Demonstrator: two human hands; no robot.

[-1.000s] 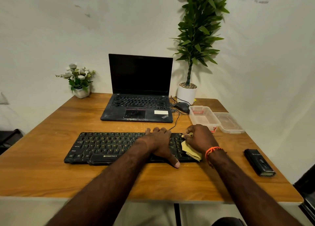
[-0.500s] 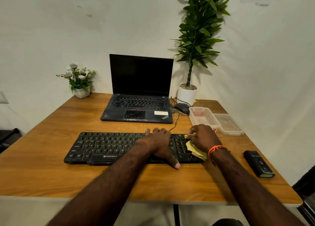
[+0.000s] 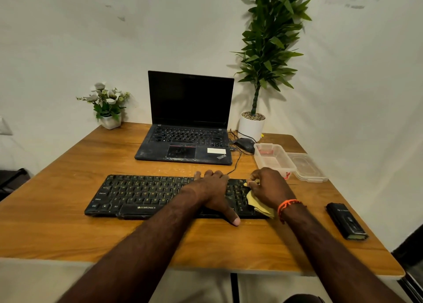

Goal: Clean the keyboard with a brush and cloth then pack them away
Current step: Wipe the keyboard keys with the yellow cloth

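**Cloth creeps to the keyboard's far-right corner**

Over the right end of the keyboard (image 3: pixel 146 194), the right hand (image 3: pixel 267 188) pinches the yellow cloth (image 3: pixel 258 204) and has edged it toward the back corner since a second ago. Left hand (image 3: pixel 212 188) stays flat, fingers straight, pinning the keys. Wiping looks nearly finished; the open container (image 3: pixel 274 158) waits just beyond the keyboard.

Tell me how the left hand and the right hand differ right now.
The left hand lies flat on the keyboard, fingers spread, holding nothing; the right hand is curled round a yellow cloth. The left wrist is bare; the right wears an orange band. Both rest on the keyboard's right half.
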